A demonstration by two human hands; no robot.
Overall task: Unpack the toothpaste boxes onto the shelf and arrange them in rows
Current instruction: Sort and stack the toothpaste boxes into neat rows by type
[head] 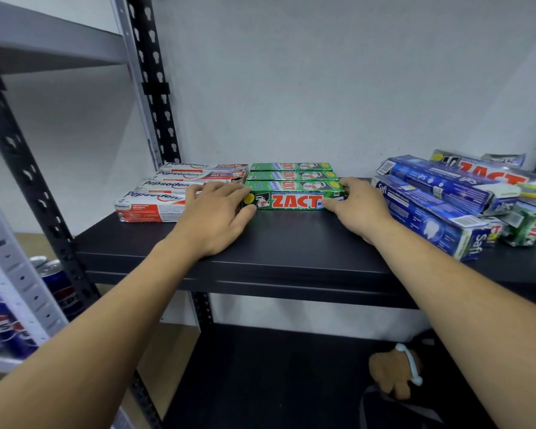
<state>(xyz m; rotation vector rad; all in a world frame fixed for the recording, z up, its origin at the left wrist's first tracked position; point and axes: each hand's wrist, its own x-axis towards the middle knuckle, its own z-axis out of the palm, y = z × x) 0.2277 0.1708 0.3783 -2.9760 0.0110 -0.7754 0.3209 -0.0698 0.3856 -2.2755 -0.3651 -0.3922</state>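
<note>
Head view, only one: roughly half done by my read. On the black metal shelf [291,243] two columns are set. Four white-and-red Pepsodent cardboard boxes [155,207] lie side by side at left, running front to back. Right next to them, touching, a column of green ZACT cardboard boxes [291,176]; I count four, front one [294,200] label facing out.

Left to do: loose heap at right, well apart from the rows. Blue Saft cardboard boxes [430,212] lie skewed and overlapping, more green ZACT boxes plus foil-wrapped packs [508,178] behind. Exact count unclear.

Left hand [217,218]: fingers loosely spread, palm down, fingertips against the front ZACT box's left end, overlapping the Pepsodent row. Right hand [358,205]: half-curled, fingers on that box's right end, thumb at its front face. Bracing from both ends, not lifting; looks like squaring up.
</note>
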